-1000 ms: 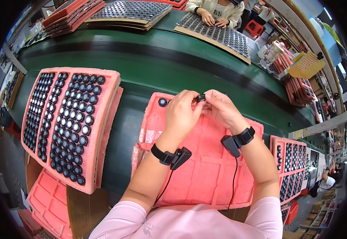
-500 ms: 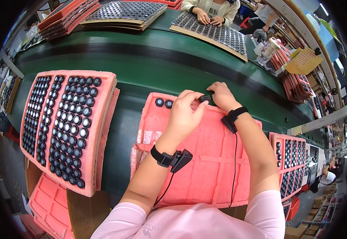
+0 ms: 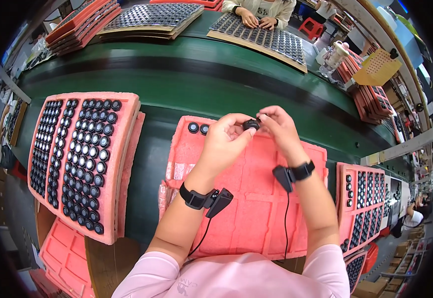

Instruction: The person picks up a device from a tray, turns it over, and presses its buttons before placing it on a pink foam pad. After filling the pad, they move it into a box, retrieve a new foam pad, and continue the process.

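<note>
Above the far edge of a pink foam tray, my left hand pinches a small black round part between thumb and fingers. Close against it on the right is my right hand, its fingers drawn together at the part's edge. Whether those fingertips grip the part or some tiny piece is too small to tell. In the tray's far left corner sit two black round parts with pale centres, one of them a round part beside my left hand. Both wrists wear black straps with small cabled devices.
On the left stands a stacked pink tray filled with rows of black round parts. Another filled tray lies to the right. Across the green conveyor, a person's hands work over a tray of parts.
My right hand has come in from beyond the tray's far edge toward the part, and its fingers have closed. My left hand still holds the part, shifted slightly left. The view has moved slightly.
</note>
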### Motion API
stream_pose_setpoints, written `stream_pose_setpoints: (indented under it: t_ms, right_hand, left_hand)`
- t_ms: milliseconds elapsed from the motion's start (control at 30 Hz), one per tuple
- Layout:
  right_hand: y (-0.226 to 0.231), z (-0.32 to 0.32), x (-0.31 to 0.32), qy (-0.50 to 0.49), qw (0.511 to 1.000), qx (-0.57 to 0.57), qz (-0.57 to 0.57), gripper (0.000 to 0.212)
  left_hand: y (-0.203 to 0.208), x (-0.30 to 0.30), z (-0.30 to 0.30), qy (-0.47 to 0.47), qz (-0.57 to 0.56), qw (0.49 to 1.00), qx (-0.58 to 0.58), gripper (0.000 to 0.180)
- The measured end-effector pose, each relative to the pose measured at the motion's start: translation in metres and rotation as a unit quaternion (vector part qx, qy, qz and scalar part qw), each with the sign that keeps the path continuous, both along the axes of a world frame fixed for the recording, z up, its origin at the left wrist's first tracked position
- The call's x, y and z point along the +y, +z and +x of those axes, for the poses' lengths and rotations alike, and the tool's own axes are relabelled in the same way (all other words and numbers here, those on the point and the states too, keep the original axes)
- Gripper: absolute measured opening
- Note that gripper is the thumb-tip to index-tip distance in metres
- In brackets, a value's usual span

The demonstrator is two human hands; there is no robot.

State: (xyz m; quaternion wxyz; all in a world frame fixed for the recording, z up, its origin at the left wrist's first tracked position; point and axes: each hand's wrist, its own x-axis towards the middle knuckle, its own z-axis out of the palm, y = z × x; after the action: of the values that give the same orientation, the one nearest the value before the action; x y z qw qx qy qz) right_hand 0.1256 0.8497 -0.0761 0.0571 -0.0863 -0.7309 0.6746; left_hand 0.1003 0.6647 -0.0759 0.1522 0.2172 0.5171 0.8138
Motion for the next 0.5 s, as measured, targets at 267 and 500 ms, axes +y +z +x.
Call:
stream_pose_setpoints:
  t_ms: [267,500]
  right_hand:
    - [-0.004,0.079,-0.021,0.022,0.966,0.195,-0.169,0.017]
    - [0.006,0.088,-0.013,0.004,0.959,0.280,-0.040,0.024]
  left_hand:
    - [0.007,0.008,0.018,-0.031,0.007,0.998,0.054,0.016]
    - [0.021,0.006,0.031,-0.021,-0.084,0.973,0.216,0.021]
